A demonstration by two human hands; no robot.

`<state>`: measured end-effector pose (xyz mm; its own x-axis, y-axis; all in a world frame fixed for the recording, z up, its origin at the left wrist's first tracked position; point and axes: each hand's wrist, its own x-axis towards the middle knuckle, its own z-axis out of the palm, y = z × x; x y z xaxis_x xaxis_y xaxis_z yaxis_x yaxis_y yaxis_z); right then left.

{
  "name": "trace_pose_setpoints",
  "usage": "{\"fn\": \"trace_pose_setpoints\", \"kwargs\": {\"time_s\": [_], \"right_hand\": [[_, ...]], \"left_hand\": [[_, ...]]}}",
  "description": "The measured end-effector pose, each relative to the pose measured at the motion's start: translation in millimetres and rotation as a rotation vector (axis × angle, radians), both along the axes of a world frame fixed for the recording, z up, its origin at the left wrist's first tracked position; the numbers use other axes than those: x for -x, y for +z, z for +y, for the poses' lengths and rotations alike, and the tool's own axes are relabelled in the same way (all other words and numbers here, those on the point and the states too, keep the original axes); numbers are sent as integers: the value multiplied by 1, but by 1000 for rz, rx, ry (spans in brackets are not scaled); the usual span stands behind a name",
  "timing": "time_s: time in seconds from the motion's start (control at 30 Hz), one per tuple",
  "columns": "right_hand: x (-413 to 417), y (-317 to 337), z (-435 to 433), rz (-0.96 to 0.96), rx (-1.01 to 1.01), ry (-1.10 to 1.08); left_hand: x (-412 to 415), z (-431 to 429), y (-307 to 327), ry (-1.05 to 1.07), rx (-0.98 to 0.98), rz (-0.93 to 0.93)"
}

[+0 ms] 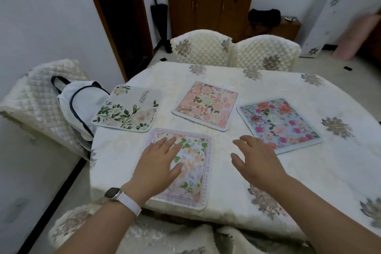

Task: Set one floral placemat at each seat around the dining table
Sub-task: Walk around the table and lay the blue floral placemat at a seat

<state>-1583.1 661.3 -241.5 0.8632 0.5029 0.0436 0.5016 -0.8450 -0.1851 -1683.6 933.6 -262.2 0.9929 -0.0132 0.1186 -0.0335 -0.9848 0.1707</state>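
Note:
Several floral placemats lie on the cream-clothed dining table (309,167). Closest to me is a pink-bordered placemat (193,175) with green leaves, and my left hand (158,165) rests flat on it, fingers spread. A white placemat (127,109) with green foliage sits at the left edge. Toward the middle lies a peach rose placemat (206,105). At the right is a blue placemat (280,123) with pink roses. My right hand (255,159) hovers open over bare cloth, just beside the blue placemat's near corner.
Two quilted chairs (233,49) stand at the far side, another chair (39,107) at the left holds a white bag (80,103). A chair back (144,233) is right below me. A wooden cabinet (206,0) and a dark doorway are behind.

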Motion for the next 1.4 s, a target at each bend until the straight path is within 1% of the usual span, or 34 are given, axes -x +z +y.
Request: {"fn": "trace_pose_setpoints", "kwargs": {"time_s": [0.2, 0.33, 0.47, 0.6, 0.7, 0.83, 1.1, 1.27, 1.4], "right_hand": [[-20, 24, -99, 34, 25, 34], [-29, 37, -162, 37, -5, 64], [-34, 44, -211, 41, -30, 89], [-29, 47, -245, 57, -19, 98], [-26, 46, -263, 61, -20, 66], [-19, 42, -283, 79, 30, -1], [-7, 41, -351, 90, 110, -185], [-7, 42, -401, 101, 106, -246], [-15, 32, -455, 105, 69, -250]], "left_hand": [[-21, -105, 26, 24, -48, -13], [-34, -174, 37, 27, -78, -25], [-39, -229, 44, 26, -86, -14], [-44, -267, 52, -6, -136, -9], [-53, -282, 54, -39, -122, -3], [-66, -297, 50, -107, -92, -26], [-90, -346, 22, -206, 23, -10], [-93, -395, 21, -274, 13, 18], [-103, -447, 29, -276, -22, 0]]}}
